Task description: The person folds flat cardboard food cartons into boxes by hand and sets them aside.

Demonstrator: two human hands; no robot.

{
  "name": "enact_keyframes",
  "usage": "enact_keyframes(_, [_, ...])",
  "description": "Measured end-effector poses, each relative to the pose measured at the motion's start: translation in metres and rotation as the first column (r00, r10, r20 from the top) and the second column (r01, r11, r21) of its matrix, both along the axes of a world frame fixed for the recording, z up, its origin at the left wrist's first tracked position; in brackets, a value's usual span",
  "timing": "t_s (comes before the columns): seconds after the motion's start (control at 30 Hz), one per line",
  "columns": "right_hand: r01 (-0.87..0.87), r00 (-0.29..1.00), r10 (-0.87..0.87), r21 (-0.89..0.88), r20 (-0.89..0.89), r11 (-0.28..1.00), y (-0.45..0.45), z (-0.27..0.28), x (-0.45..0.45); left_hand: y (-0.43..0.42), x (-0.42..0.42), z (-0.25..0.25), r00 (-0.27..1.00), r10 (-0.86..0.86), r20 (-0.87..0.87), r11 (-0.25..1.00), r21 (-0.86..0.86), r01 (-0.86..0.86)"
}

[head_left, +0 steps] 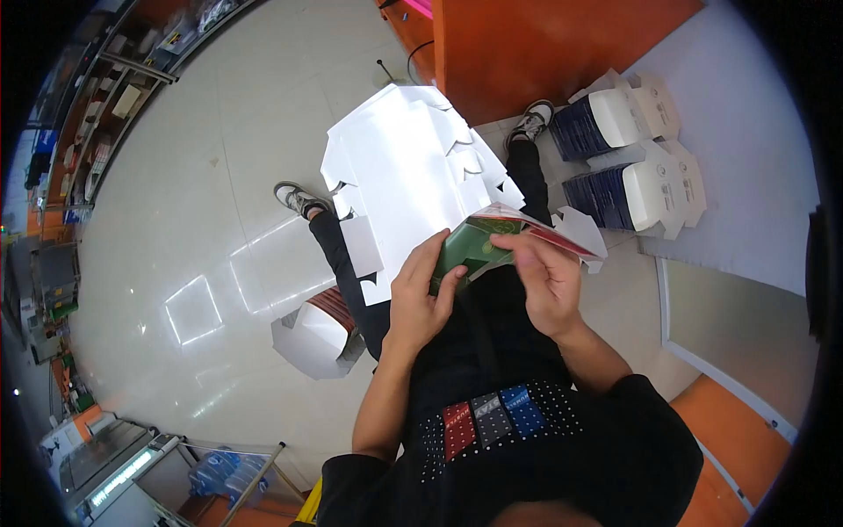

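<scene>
The left hand [417, 294] pinches the green and red card [475, 244], its fingers along the left edge and its thumb on the near edge. That grip probably steadies the piece while leaving its inner face open. The card is above the near right corner of the white sheets [395, 158], apparently held up near the body so that its folds can be seen and reached. The right hand [546, 283] is half curled, with a fingertip on the green face; whether it also pinches the red flap, I cannot tell. The white sheets span the gap between the 2 legs, perhaps to keep them within easy reach; what bears them is hidden.

Far left of the white sheets, shelving [123, 97] holds small goods. Below it and nearer the body, a machine [110, 465] stands at the edge of view, then large clear blue bottles [215, 470]. On the floor [246, 149] just left of the sheets' near end, a bundle with red-brown edges [329, 307] sits against the left leg, crowding that side. Beyond the sheets' far end, an orange panel [527, 53] closes off the space. To their right, 2 bundles of dark blue pieces [578, 128] [597, 200] in white card stand close to the right leg, with a pale wall [746, 132] behind them. Beside the right hand, a white flap [584, 230] shows partly; what it belongs to is unclear.
</scene>
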State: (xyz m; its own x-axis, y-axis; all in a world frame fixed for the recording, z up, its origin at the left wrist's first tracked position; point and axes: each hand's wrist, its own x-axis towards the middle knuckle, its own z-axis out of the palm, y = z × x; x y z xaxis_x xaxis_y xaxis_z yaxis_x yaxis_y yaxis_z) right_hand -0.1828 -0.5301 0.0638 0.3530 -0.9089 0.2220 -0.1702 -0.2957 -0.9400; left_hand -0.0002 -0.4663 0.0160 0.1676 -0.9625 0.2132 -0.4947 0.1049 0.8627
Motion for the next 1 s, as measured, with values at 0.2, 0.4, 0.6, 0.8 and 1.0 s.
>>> enact_keyframes(0.2, [-0.072, 0.937, 0.032, -0.104, -0.347, 0.992, -0.002, 0.0, -0.012, 0.001, 0.001, 0.0, 0.999, 0.013, -0.033, 0.999, 0.042, -0.011])
enact_keyframes(0.4, [-0.129, 0.918, 0.076, -0.111, -0.389, 0.985, 0.006, -0.004, -0.013, 0.0, -0.008, 0.003, 0.999, 0.047, 0.015, 0.998, 0.036, -0.047])
enact_keyframes(0.6, [-0.054, 0.952, 0.032, -0.063, -0.305, 0.997, 0.019, -0.009, -0.005, 0.006, -0.014, 0.002, 0.991, 0.087, 0.1, 0.996, -0.027, -0.084])
enact_keyframes(0.8, [-0.048, 0.957, 0.009, -0.127, -0.289, 0.991, 0.027, -0.007, 0.005, 0.004, -0.025, 0.004, 0.98, 0.111, 0.164, 0.992, -0.075, -0.1])
enact_keyframes(1.0, [-0.078, 0.974, 0.046, -0.138, -0.223, 0.987, 0.024, -0.011, 0.004, -0.001, -0.019, 0.006, 0.989, 0.146, 0.024, 0.989, -0.015, -0.146])
